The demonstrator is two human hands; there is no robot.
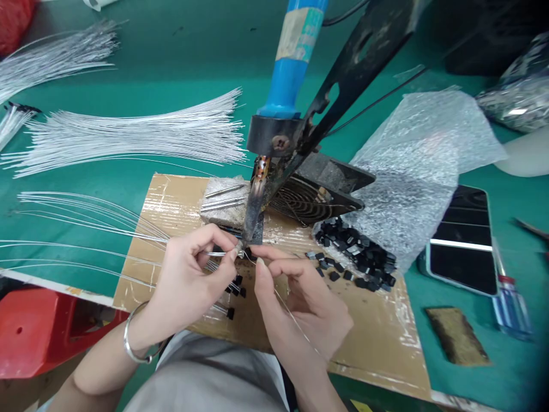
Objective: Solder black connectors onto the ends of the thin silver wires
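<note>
My left hand (193, 280) pinches a thin white wire (217, 253) between thumb and forefinger, right under the tip of a blue-handled soldering iron (283, 86). The iron points down in a black metal bracket (355, 74). In my right hand (306, 297) a thin strand of solder wire (294, 317) runs from the fingers down across the palm. Its upper end meets the iron tip close to my left fingertips. The exact joint is too small to make out. Beneath my left hand lie several white wires (90, 266) with small black connectors (230, 313) on their ends.
A cardboard sheet (377, 343) covers the work spot. Loose black connectors (360, 252) spill from a clear plastic bag (420, 149). Behind the iron sits a round fan (300, 197). Wire bundles (137, 137) lie left; a phone (463, 246), screwdriver (512, 309) and sponge (457, 336) right.
</note>
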